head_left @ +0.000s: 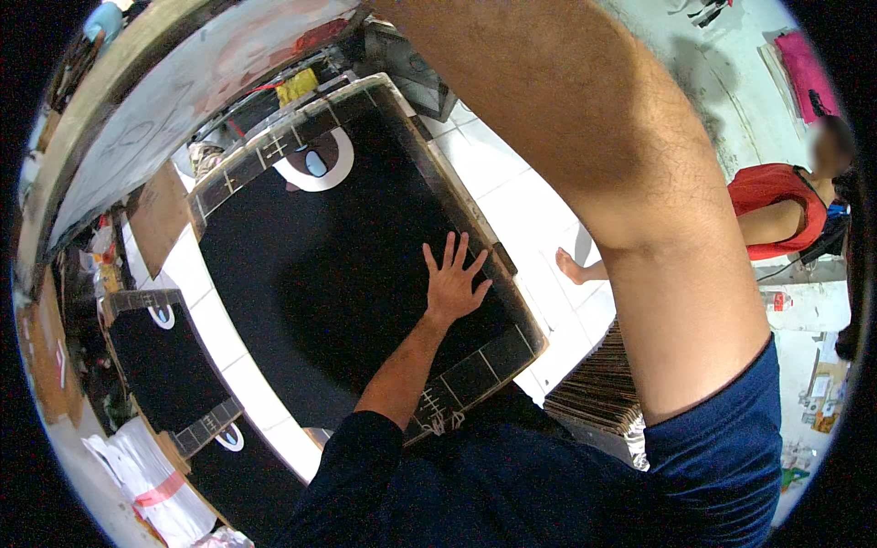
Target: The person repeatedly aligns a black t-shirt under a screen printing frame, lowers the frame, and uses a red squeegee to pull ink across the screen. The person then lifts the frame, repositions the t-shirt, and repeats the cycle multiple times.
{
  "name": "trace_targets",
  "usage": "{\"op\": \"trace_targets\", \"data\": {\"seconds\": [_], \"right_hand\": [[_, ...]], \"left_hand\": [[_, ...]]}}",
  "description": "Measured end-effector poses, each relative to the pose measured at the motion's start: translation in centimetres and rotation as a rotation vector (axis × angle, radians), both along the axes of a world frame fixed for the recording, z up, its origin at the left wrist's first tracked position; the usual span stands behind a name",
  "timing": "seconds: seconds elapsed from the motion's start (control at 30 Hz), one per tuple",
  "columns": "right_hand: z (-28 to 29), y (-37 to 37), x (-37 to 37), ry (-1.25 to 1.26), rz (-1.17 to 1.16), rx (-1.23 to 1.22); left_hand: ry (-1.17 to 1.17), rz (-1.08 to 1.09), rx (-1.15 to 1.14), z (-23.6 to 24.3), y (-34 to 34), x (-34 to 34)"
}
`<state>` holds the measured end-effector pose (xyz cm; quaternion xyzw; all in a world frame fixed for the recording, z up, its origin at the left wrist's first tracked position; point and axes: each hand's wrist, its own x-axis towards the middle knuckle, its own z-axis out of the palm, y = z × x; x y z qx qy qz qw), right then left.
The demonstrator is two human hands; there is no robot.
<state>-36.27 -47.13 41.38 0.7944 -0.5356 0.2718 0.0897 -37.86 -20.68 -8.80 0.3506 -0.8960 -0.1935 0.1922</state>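
My left hand (pixel 452 288) lies palm down with its fingers spread on a large black sheet (pixel 338 247), near that sheet's right edge. The sheet covers a board whose worn frame (pixel 475 219) is edged with dark strips and pale cross-shaped marks. A white crescent print with a pale blue oval (pixel 316 164) shows at the sheet's far end. Across the upper right, my right arm (pixel 667 210) is raised and bent close to the camera; its hand is outside the picture.
Smaller-looking black boards with similar prints (pixel 160 352) stand at the left, beside a white bundle with a red band (pixel 160 489). A stack of brown sheets (pixel 598 379) sits right of the board on white floor tiles (pixel 493 183). Another person in red (pixel 776 210) is at far right.
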Motion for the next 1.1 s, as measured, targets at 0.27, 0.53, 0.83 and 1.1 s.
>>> {"op": "trace_targets", "data": {"seconds": [0.27,0.53,0.83,1.1], "right_hand": [[-8.0,5.3,0.0,-0.209,-0.043,-0.301],[-32.6,19.3,-3.7,-0.266,0.108,0.218],[-42.0,-9.5,-6.1,-0.010,-0.014,0.075],[-38.4,-17.4,-4.9,0.407,0.034,0.576]], "left_hand": [[0.787,0.737,0.212,15.5,-4.2,13.0],[1.691,1.237,1.015,16.9,3.2,23.4],[-0.095,1.201,0.605,9.3,6.5,25.5],[-0.251,0.896,-0.171,3.2,5.3,25.9]]}}
